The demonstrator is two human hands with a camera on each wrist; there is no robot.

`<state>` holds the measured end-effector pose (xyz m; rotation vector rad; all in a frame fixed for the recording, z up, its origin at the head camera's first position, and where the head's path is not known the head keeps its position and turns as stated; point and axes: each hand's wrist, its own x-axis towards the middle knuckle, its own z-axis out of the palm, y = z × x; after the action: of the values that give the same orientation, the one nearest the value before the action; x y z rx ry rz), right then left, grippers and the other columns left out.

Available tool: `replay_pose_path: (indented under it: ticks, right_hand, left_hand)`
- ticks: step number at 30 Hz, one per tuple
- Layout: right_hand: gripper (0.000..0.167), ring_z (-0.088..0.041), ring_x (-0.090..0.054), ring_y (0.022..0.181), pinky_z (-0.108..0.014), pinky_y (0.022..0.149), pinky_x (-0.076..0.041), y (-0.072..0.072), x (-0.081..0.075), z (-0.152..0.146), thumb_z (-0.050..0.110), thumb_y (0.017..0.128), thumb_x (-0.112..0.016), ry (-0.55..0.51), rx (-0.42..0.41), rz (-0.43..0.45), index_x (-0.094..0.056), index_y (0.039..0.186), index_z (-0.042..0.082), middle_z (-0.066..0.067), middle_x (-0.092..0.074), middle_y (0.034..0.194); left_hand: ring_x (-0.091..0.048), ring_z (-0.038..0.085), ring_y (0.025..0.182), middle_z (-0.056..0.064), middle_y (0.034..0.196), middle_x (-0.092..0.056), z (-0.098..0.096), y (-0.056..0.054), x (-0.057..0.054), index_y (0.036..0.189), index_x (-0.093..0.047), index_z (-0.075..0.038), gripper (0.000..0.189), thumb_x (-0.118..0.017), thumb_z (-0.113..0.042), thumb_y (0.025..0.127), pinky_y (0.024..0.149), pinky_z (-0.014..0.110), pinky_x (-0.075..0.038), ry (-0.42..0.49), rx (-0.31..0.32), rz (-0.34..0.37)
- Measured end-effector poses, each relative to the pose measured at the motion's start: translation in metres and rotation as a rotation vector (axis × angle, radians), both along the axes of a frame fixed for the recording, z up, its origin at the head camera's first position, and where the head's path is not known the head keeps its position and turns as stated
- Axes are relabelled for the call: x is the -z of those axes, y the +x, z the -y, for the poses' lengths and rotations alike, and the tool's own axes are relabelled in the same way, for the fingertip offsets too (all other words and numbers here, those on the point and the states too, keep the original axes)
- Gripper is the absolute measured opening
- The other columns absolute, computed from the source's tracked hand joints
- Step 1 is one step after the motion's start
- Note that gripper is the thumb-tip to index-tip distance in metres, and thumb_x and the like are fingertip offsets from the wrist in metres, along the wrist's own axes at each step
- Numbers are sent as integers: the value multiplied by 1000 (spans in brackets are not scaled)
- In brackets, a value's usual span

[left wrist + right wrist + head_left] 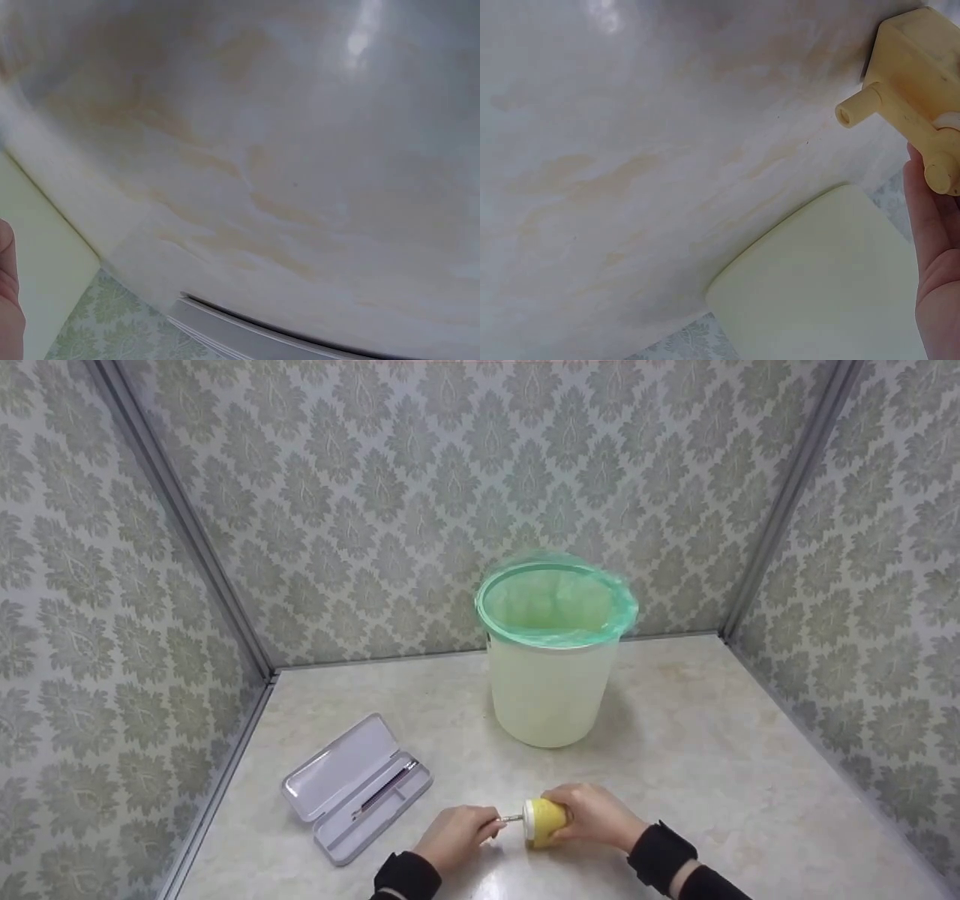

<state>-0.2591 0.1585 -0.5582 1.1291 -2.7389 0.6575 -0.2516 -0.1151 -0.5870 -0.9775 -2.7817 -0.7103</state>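
In the head view my right hand (596, 814) grips a yellow pencil sharpener (550, 821) with a whitish end face, low over the table. My left hand (459, 834) pinches a thin pencil (513, 818), whose far end meets that face. The right wrist view shows the sharpener (915, 67) with short yellow pegs sticking out, above the fingers of my right hand (936, 247). Only an edge of my left hand (9, 300) appears in the left wrist view; the pencil is out of sight there.
An open pencil case (352, 791) lies left of my hands, with slim dark pencils (385, 790) inside. Behind my hands stands a pale bin (551, 690) lined with a green plastic bag (622, 611). Patterned walls (450, 510) enclose the marbled table (675, 720).
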Motion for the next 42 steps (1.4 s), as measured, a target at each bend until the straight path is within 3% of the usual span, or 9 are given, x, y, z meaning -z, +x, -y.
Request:
replay_pose_path:
  ticks: [14, 25, 42]
  right_hand:
    - [44, -13, -71, 90, -27, 79, -57, 1, 1, -1, 23, 70, -92, -3, 5, 10, -74, 109, 11, -1, -79, 101]
    - [44, -15, -71, 90, -28, 80, -57, 1, -1, 1, 22, 70, -92, 14, 24, 16, -74, 108, 11, -1, -79, 101]
    - [43, -15, -72, 89, -27, 79, -58, 1, 0, 0, 24, 70, -92, -3, 10, -4, -74, 108, 11, -2, -79, 101]
  left_hand:
    - [-53, -3, 64, -11, 74, -69, 1, 1, 1, 81, -65, -21, 27, -59, -37, 102, 63, 18, -46, 19, -5, 41]
    - [-49, -4, 63, -13, 71, -66, 3, -1, 2, 80, -63, -21, 28, -58, -37, 103, 61, 17, -42, -6, -13, 17]
    - [-55, -3, 64, -11, 74, -70, 5, 1, 2, 81, -65, -22, 27, -58, -38, 102, 63, 18, -46, 3, -9, 28]
